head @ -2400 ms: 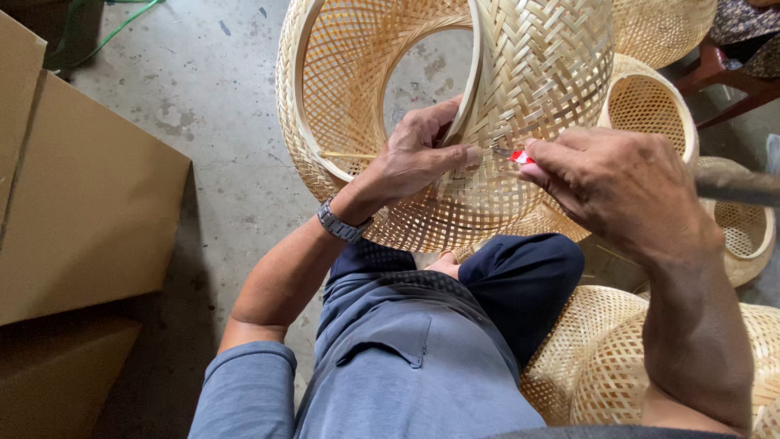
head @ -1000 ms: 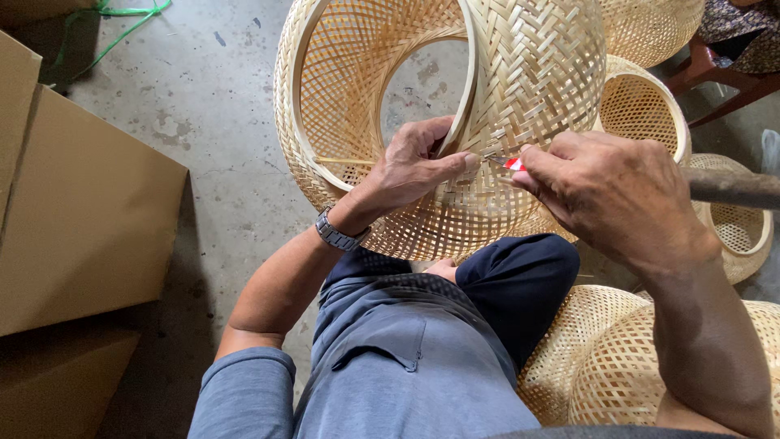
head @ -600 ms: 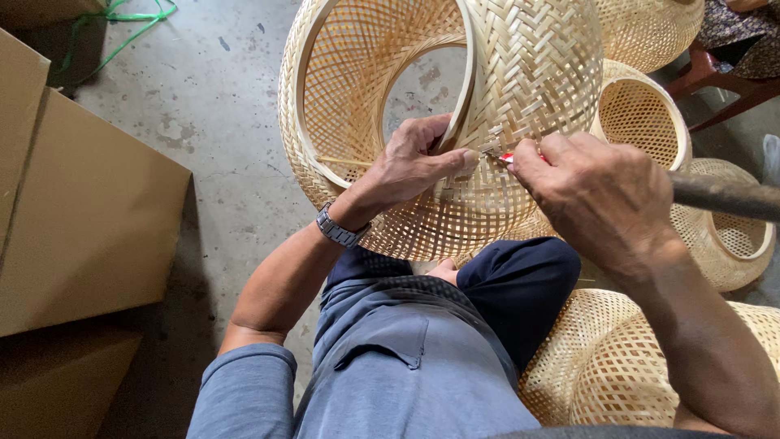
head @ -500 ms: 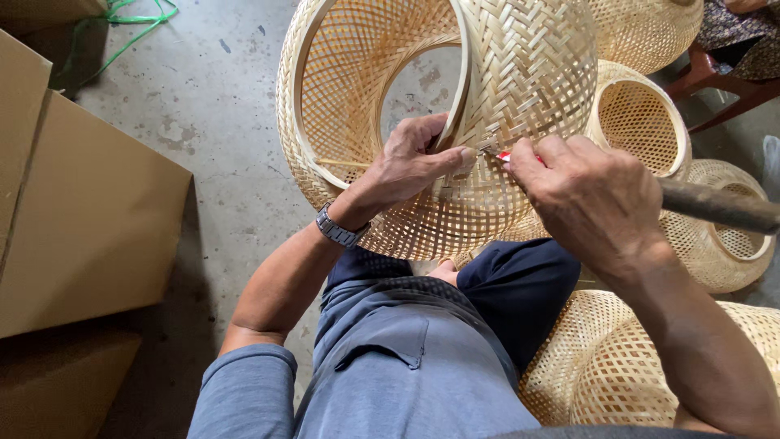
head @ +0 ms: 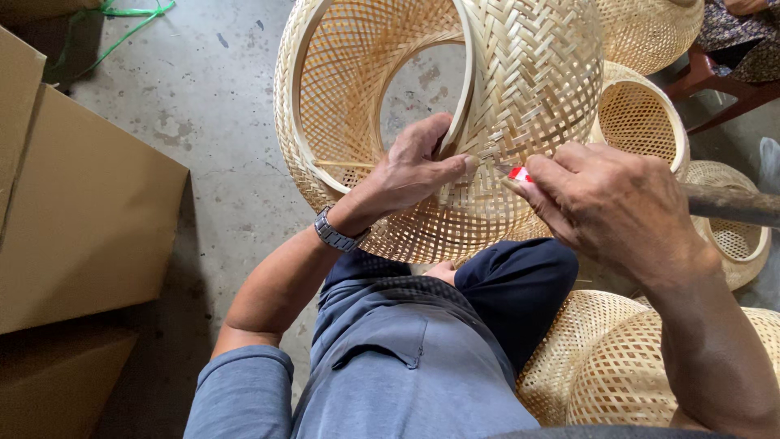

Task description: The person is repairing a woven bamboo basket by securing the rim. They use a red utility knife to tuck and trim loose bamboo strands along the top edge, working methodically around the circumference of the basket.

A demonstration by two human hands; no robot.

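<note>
Bamboo baskets (head: 650, 122) of the same open weave stood close behind and beside your knees, and brown cardboard boxes (head: 89, 219) lay on the concrete floor (head: 211, 106) at your left. The large woven bamboo shade (head: 520, 89) rested on your lap, tilted. Your left hand (head: 414, 167) gripped its inner ring, thumb pressed on the weave. Your right hand (head: 609, 203) was clenched around a small red-tipped tool (head: 517, 174), touching the weave just beside that thumb.

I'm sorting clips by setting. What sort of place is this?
Probably a small craft workshop for woven bamboo goods: several woven shades lie about a bare concrete floor, cardboard boxes stand alongside, and one large woven shade is being worked by hand.
</note>
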